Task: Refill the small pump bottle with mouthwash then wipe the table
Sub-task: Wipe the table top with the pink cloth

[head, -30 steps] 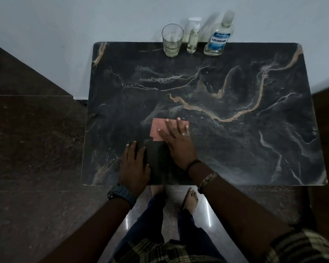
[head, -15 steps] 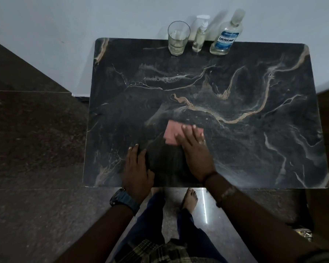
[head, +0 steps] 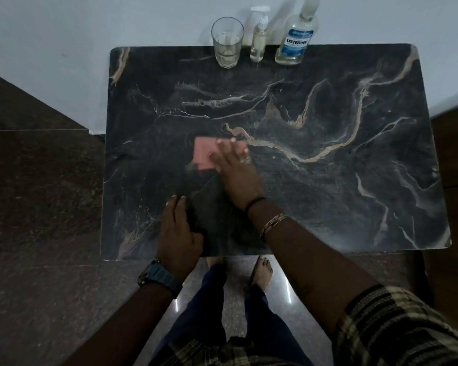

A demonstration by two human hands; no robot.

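The pink cloth lies flat near the middle of the dark marble surface, and my right hand presses down on its right part with the fingers straight and spread, a ring on one of them; the cloth's left half shows bare beside my fingers. My left hand rests flat on the surface near its front edge, fingers straight and close together, holding nothing; it sits apart from the cloth, nearer to me. A dull patch darkens the surface between my two hands. At the far edge, against the pale wall, three things stand upright in a row: the drinking glass on the left with a little clear liquid in its bottom, the small pump bottle just beside it in the middle with its pump head on, and the mouthwash bottle on the right, its blue label facing me. They stand well apart from the cloth. A watch is on my left wrist, bangles on my right.
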